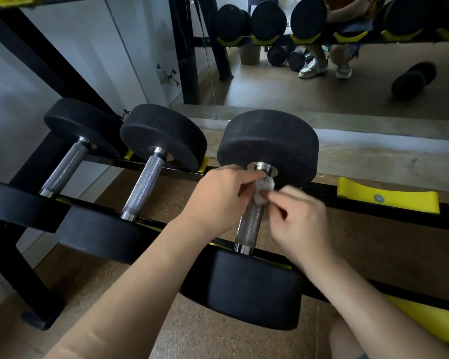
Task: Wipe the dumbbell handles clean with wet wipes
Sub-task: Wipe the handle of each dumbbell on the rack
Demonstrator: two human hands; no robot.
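Head camera, looking down at a gym rack: a person's left hand (222, 196) and right hand (300, 221) close together on a small white wet wipe (263, 191), pinching it around the far end of a knurled steel dumbbell handle (252, 224) just below the chrome collar at the rear weight plate (268, 143). Both hands are curled shut on the wipe, the left from nine o'clock of the bar, the right from three o'clock. This dumbbell rests on the black rack (373, 203) at the centre of the frame, its near plate (254, 288) at six o'clock. Three dumbbells sit on this tier: the one being wiped, a second (144, 187) at nine o'clock of it, and a third (65, 168) farther toward ten o'clock; their handles look untouched, judging by the bare steel, though that cannot be confirmed. One wipe is visible. Two yellow cradle pads (388, 198) show empty to the right, at three and five o'clock. A mirror (322, 60) at twelve o'clock reflects more dumbbells and the person's shoes. The risks: the wipe appears bunched small, so it could snag or shred on the knurling and leave much of the bar unwiped, and fingers working close to the collar could be pinched if the dumbbell rolls in its cradle.
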